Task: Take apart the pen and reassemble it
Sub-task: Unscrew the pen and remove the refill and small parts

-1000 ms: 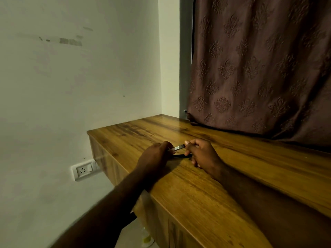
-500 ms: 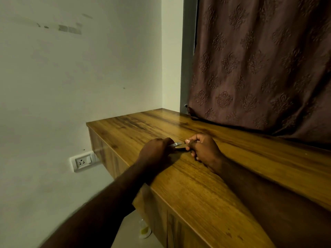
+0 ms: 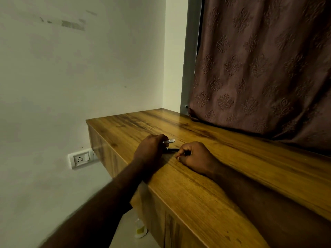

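Wood counter (image 3: 206, 178), pale wall (image 3: 80, 68) w/ socket (image 3: 81, 158), brown curtain (image 3: 265, 65).

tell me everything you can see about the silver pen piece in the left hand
The silver pen piece is a short, shiny, metallic-looking tube, probably the cap. Only its end shows, sticking out rightward from the closed left hand, roughly level, just above the wooden desk. It is apart from the black pen part held by the right hand.

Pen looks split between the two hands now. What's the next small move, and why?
Probably bring the two pieces tip to tip and line them up. The left hand holds a silvery piece sticking out toward the right hand, which pinches a dark, thin piece lower down on the wooden top. The pieces sit apart and at different heights, so neither can slide into the other yet.
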Action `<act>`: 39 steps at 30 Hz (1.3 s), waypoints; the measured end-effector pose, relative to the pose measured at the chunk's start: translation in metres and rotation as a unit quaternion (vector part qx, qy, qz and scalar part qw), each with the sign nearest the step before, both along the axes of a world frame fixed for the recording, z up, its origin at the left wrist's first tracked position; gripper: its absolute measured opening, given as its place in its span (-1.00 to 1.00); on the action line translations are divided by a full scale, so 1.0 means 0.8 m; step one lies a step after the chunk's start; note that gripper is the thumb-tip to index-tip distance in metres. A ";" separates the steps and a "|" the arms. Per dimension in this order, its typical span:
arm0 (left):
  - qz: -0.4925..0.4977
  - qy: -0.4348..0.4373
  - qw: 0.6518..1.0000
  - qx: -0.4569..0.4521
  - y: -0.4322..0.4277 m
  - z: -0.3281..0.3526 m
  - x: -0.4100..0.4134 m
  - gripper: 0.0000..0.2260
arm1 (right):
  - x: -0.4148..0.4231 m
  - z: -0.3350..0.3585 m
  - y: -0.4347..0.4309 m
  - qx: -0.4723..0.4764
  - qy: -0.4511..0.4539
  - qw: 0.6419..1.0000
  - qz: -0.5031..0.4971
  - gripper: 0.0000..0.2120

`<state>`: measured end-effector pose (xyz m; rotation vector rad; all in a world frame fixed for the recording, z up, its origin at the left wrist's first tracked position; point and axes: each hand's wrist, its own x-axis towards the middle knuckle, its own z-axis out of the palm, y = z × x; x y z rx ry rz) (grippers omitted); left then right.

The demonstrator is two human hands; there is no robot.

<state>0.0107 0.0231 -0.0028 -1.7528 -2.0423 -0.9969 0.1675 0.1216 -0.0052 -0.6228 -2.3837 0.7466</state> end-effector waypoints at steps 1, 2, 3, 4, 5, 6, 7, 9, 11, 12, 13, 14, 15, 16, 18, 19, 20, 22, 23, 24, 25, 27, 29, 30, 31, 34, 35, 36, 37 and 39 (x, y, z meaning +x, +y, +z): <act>-0.001 0.006 1.000 -0.002 0.000 0.001 0.001 -0.70 | 0.001 0.000 -0.001 0.002 0.000 1.000 0.003 -0.90; 0.000 0.009 1.000 -0.004 -0.001 0.001 0.001 -0.69 | 0.001 0.000 -0.002 0.003 0.000 1.000 0.003 -0.90; 0.002 0.009 1.000 -0.006 -0.001 0.001 0.001 -0.69 | 0.001 0.001 -0.002 0.003 0.001 1.000 0.002 -0.90; 0.004 0.007 1.000 -0.005 0.000 0.001 0.001 -0.71 | 0.001 0.001 -0.002 0.003 0.002 1.000 -0.001 -0.90; 0.008 0.003 1.000 -0.001 0.000 0.000 0.000 -0.74 | 0.000 0.002 -0.002 0.001 0.007 1.000 -0.009 -0.91; 0.018 -0.003 1.000 0.007 0.001 0.000 -0.001 -0.78 | -0.002 0.004 0.000 -0.002 0.018 1.000 -0.024 -0.92; 0.031 -0.011 0.999 0.017 0.002 0.000 -0.002 -0.82 | -0.004 0.006 0.003 -0.007 0.036 0.998 -0.045 -0.92; 0.060 -0.026 0.997 0.035 0.005 -0.001 -0.006 -0.85 | -0.011 0.013 0.010 -0.015 0.073 0.994 -0.086 -0.92; 0.085 -0.040 0.994 0.049 0.007 -0.001 -0.008 -0.87 | -0.021 0.022 0.017 -0.020 0.074 0.990 -0.115 -0.92; 0.093 -0.046 0.993 0.052 0.008 -0.002 -0.010 -0.87 | -0.030 0.026 0.020 -0.023 0.059 0.990 -0.128 -0.92; 0.098 -0.047 0.993 0.050 0.009 -0.002 -0.012 -0.87 | -0.038 0.028 0.023 -0.024 0.039 0.989 -0.141 -0.92; 0.103 -0.050 0.992 0.049 0.010 -0.003 -0.014 -0.86 | -0.050 0.030 0.027 -0.020 0.016 0.988 -0.153 -0.91; 0.105 -0.056 0.992 0.049 0.010 -0.003 -0.015 -0.87 | -0.061 0.031 0.029 -0.011 -0.010 0.986 -0.166 -0.88; 0.105 -0.064 0.991 0.051 0.011 -0.004 -0.016 -0.88 | -0.073 0.033 0.031 0.001 -0.036 0.983 -0.179 -0.86; 0.106 -0.076 0.990 0.059 0.012 -0.006 -0.017 -0.89 | -0.093 0.033 0.037 0.016 -0.067 0.977 -0.202 -0.85; 0.107 -0.080 0.989 0.061 0.012 -0.005 -0.017 -0.89 | -0.102 0.032 0.041 0.019 -0.076 0.974 -0.215 -0.85; 0.107 -0.084 0.989 0.062 0.013 -0.006 -0.018 -0.89 | -0.109 0.029 0.045 0.023 -0.083 0.969 -0.230 -0.86; 0.107 -0.087 0.989 0.058 0.015 -0.007 -0.020 -0.87 | -0.117 0.023 0.050 0.028 -0.093 0.962 -0.257 -0.88; 0.106 -0.086 0.989 0.053 0.015 -0.007 -0.020 -0.86 | -0.117 0.020 0.051 0.032 -0.097 0.959 -0.264 -0.88; 0.104 -0.085 0.990 0.051 0.015 -0.007 -0.021 -0.85 | -0.116 0.020 0.049 0.040 -0.101 0.959 -0.263 -0.89; 0.100 -0.083 0.990 0.048 0.014 -0.006 -0.020 -0.85 | -0.113 0.022 0.046 0.046 -0.102 0.960 -0.256 -0.90; 0.086 -0.073 0.992 0.047 0.012 -0.005 -0.018 -0.86 | -0.100 0.032 0.040 0.034 -0.064 0.969 -0.234 -0.90; 0.060 -0.059 0.995 0.046 0.010 -0.002 -0.013 -0.85 | -0.076 0.043 0.031 -0.046 0.033 0.977 -0.206 -0.91; 0.040 -0.049 0.997 0.045 0.008 0.000 -0.010 -0.84 | -0.062 0.048 0.025 -0.122 0.090 0.970 -0.189 -0.92; 0.019 -0.037 0.998 0.043 0.005 0.002 -0.005 -0.83 | -0.046 0.053 0.019 -0.209 0.135 0.953 -0.173 -0.91; -0.029 -0.015 0.999 0.038 -0.002 0.007 0.005 -0.80 | -0.005 0.059 0.002 -0.400 0.166 0.893 -0.125 -0.85; -0.045 -0.015 0.998 0.035 -0.005 0.008 0.009 -0.75 | 0.004 0.056 -0.003 -0.425 0.157 0.884 -0.113 -0.82; -0.064 -0.013 0.997 0.033 -0.009 0.009 0.013 -0.67 | 0.011 0.050 -0.006 -0.440 0.151 0.879 -0.103 -0.79; -0.082 -0.010 0.996 0.029 -0.011 0.010 0.017 -0.59 | 0.017 0.044 -0.009 -0.445 0.150 0.877 -0.096 -0.75; -0.096 0.008 0.995 0.015 -0.013 0.010 0.023 -0.53 | 0.022 0.032 -0.015 -0.438 0.166 0.879 -0.089 -0.71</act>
